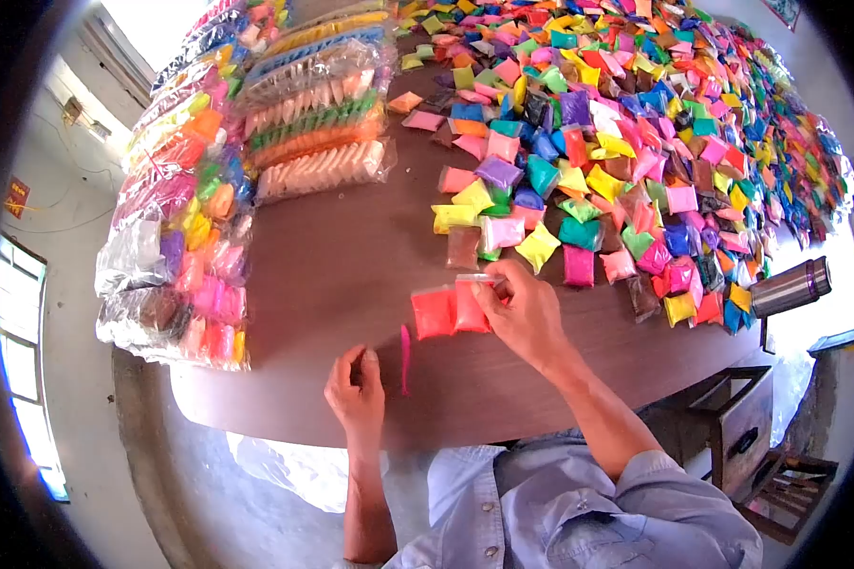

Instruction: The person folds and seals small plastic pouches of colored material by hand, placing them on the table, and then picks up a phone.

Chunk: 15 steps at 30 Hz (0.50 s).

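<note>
My right hand (529, 318) pinches the top edge of a small clear packet of red-pink clay-like material (471, 308). A second red-pink packet (434, 313) lies right beside it on the left, overlapping or touching it. My left hand (355, 391) is just above the front of the table, its fingers curled in toward the thumb, and nothing shows in them. Between my two hands a thin magenta strip (405, 360) lies on the brown table (323, 275).
A large heap of small colourful packets (588, 152) covers the table's back and right. Clear bags of packets (176, 266) are stacked at left, with long filled bags (323, 171) beside them. A metal flask (792, 286) lies at the right edge, above a wooden stool (792, 493).
</note>
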Tool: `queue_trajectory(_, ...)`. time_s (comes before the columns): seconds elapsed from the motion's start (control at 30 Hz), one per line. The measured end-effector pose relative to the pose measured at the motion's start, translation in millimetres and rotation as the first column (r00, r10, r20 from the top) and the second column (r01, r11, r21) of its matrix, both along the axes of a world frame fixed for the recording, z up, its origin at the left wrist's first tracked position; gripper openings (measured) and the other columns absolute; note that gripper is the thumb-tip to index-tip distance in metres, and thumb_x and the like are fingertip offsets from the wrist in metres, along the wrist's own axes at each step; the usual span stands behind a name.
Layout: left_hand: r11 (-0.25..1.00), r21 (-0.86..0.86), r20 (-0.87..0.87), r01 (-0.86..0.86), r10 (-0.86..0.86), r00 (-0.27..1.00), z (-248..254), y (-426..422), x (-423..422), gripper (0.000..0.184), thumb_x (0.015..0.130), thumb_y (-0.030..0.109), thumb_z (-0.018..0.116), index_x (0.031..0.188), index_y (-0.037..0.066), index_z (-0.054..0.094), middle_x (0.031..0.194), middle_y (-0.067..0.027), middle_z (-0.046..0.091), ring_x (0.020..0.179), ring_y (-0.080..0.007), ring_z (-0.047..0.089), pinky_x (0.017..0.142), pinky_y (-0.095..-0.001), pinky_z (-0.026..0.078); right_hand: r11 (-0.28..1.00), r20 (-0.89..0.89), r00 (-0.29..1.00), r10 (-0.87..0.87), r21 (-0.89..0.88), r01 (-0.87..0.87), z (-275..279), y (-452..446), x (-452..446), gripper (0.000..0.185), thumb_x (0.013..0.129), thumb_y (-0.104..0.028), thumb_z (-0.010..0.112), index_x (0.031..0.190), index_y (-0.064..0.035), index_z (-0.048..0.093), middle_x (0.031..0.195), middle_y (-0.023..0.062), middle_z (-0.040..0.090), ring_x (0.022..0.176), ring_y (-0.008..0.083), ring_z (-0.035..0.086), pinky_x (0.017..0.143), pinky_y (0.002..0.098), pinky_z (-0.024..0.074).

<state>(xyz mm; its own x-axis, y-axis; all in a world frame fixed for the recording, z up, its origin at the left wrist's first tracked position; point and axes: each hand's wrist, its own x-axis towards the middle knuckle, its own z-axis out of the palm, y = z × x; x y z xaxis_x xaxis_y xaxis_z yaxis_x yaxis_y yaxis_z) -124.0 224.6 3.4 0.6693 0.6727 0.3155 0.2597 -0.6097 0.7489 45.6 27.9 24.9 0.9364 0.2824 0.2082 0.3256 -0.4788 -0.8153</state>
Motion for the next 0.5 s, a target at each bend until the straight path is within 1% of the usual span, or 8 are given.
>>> queue_trajectory(0.03,1.000,0.002,-0.001,-0.002,0.002,1.000,0,0,1,0.015,0.098,0.013,0.072,0.106,0.000,0.073,0.097,-0.0156,0.076,0.086,-0.0234,0.071,0.077,-0.0359,0.056,1.000,-0.001,1.000,0.002,0.002,-0.002,2,1,1,0.026,0.096,-0.025,0.075,0.109,-0.0039,0.068,0.080,0.0156,0.074,0.070,0.0269,0.074,0.064,0.0380,0.0566)
queue_trajectory(0.1,1.000,-0.022,-0.020,-0.012,0.012,1.000,1,-1,0,0.015,0.099,0.013,0.071,0.106,0.000,0.074,0.096,-0.0147,0.076,0.085,-0.0225,0.071,0.077,-0.0345,0.055,0.997,-0.084,0.996,0.032,-0.064,-0.037,7,2,2,0.029,0.095,-0.028,0.075,0.111,-0.0050,0.068,0.081,0.0157,0.075,0.072,0.0310,0.074,0.066,0.0409,0.0571)
queue_trajectory(0.13,1.000,-0.018,-0.024,-0.017,0.016,1.000,0,-1,0,0.015,0.099,0.013,0.071,0.106,0.000,0.074,0.096,-0.0147,0.076,0.085,-0.0225,0.071,0.077,-0.0345,0.055,0.997,-0.089,0.995,0.036,-0.059,-0.042,4,2,2,0.029,0.095,-0.028,0.075,0.111,-0.0050,0.068,0.081,0.0157,0.075,0.072,0.0310,0.074,0.066,0.0409,0.0571)
queue_trajectory(0.2,1.000,-0.011,-0.024,-0.019,0.019,1.000,-2,0,0,0.015,0.100,0.013,0.070,0.106,0.000,0.074,0.096,-0.0142,0.076,0.085,-0.0216,0.070,0.077,-0.0335,0.055,0.996,-0.029,0.998,0.063,-0.063,-0.065,-3,1,2,0.029,0.094,-0.034,0.074,0.110,-0.0104,0.068,0.086,0.0154,0.076,0.076,0.0369,0.074,0.067,0.0467,0.0573)
queue_trajectory(0.33,0.999,-0.032,-0.022,-0.031,0.031,0.999,-7,1,0,0.015,0.100,0.013,0.070,0.106,0.000,0.074,0.096,-0.0134,0.076,0.085,-0.0201,0.070,0.076,-0.0333,0.055,0.997,-0.018,0.997,0.073,-0.038,-0.074,-7,1,-1,0.029,0.094,-0.034,0.075,0.109,-0.0103,0.069,0.087,0.0149,0.076,0.076,0.0369,0.074,0.066,0.0475,0.0569)
queue_trajectory(0.4,0.999,-0.017,-0.011,-0.033,0.033,0.999,-2,-1,2,0.015,0.099,0.013,0.070,0.106,0.001,0.074,0.095,-0.0127,0.076,0.085,-0.0189,0.069,0.076,-0.0333,0.054,0.998,0.046,0.997,0.055,-0.039,-0.054,-14,4,0,0.028,0.094,-0.034,0.075,0.109,-0.0103,0.069,0.087,0.0144,0.076,0.077,0.0366,0.074,0.067,0.0478,0.0569)
queue_trajectory(0.5,0.999,-0.020,-0.013,-0.044,0.044,0.999,-5,1,1,0.015,0.099,0.014,0.071,0.105,0.001,0.074,0.095,-0.0123,0.076,0.085,-0.0187,0.069,0.076,-0.0334,0.054,0.998,-0.002,0.999,0.054,-0.024,-0.054,-13,5,-2,0.028,0.094,-0.034,0.075,0.109,-0.0100,0.069,0.086,0.0147,0.076,0.077,0.0364,0.074,0.066,0.0474,0.0570)
